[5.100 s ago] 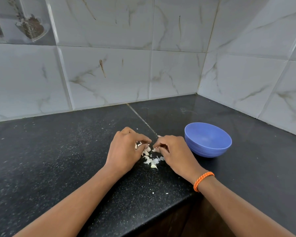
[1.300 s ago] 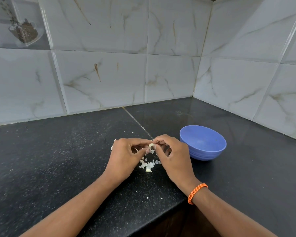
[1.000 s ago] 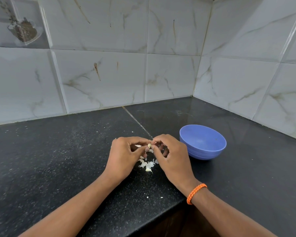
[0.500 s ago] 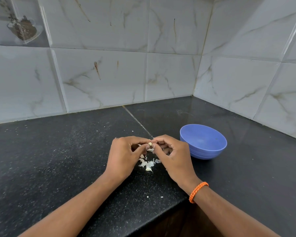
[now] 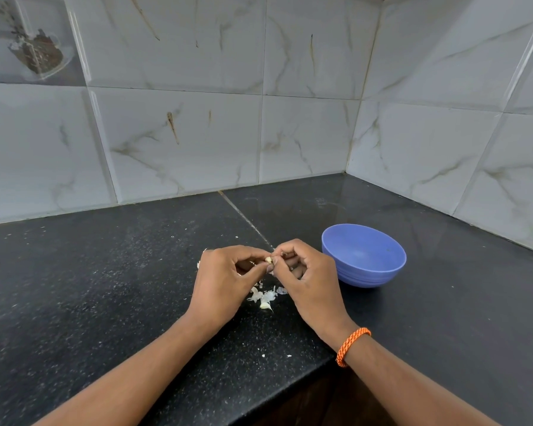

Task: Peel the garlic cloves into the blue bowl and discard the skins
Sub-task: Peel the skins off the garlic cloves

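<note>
Right at the middle of the black speckled worktop (image 5: 74, 302), both hands meet over a little heap of garlic skins (image 5: 266, 298). The left hand (image 5: 225, 281) and the right hand (image 5: 308, 281) each have thumb and forefinger curled in, and their grip is pinched together on one small garlic clove (image 5: 268, 260) held between the two sets of fingertips, a bit above the surface. The clove looks pale yellowish-white; how much skin is left on it is too small to tell. The other fingers of both hands are curled loosely underneath.

The skins sit directly below the hands, at about 6 o'clock from the clove, as a scatter of thin white flakes lying on the worktop. A couple of tiny white crumbs (image 5: 276, 355) lie closer to the front edge, also around 6 o'clock. Something pale peeks out at the left hand's outer edge, about 9 o'clock from the clove, but it's mostly hidden.

The blue bowl (image 5: 363, 256) stands upright at 3 o'clock from the hands, just beside the right hand's knuckles and not touching them. Its inside looks bare blue from this angle.

An orange braided bracelet (image 5: 351, 345) wraps the right wrist. Marble-look wall tiles (image 5: 182, 133) run behind the worktop and form a corner at about 1 o'clock.
</note>
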Tool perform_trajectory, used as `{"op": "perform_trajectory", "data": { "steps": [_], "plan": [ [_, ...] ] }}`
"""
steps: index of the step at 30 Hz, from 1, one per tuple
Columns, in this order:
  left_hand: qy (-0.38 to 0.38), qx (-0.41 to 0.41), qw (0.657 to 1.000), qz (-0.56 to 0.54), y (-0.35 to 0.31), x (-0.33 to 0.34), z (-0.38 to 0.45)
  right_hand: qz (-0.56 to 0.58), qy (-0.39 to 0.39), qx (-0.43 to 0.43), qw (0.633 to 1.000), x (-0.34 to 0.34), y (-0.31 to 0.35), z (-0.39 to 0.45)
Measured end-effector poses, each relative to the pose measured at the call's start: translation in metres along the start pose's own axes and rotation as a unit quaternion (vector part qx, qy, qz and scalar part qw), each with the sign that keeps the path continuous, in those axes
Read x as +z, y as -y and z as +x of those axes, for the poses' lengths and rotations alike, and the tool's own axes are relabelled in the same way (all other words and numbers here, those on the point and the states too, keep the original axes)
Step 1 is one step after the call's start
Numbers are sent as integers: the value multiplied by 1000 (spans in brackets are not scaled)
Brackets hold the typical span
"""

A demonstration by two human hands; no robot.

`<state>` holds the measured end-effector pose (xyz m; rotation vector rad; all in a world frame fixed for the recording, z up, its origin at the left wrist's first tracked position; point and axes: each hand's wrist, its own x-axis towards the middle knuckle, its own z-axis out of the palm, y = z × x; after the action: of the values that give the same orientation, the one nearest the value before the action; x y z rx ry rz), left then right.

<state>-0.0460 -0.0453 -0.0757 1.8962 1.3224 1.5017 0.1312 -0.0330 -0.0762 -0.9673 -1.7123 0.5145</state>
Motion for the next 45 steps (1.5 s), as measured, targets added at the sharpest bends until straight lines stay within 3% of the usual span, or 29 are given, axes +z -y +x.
{"op": "perform_trajectory", "data": {
  "steps": [13, 18, 36, 45],
  "plan": [
    [-12, -26, 996, -90, 3, -4, 2, -13, -6, 10, 1000, 0, -1, 0],
    [-45, -81, 985, -148, 4, -3, 4, -7, -18, 9, 1000, -1, 1, -1],
    [2, -63, 997, -43, 9, -2, 0, -67, -5, 9, 998, 1, -3, 6],
    [-3, -61, 997, -55, 11, -3, 2, -49, 30, 28, 998, 0, -6, 7]
  ]
}}
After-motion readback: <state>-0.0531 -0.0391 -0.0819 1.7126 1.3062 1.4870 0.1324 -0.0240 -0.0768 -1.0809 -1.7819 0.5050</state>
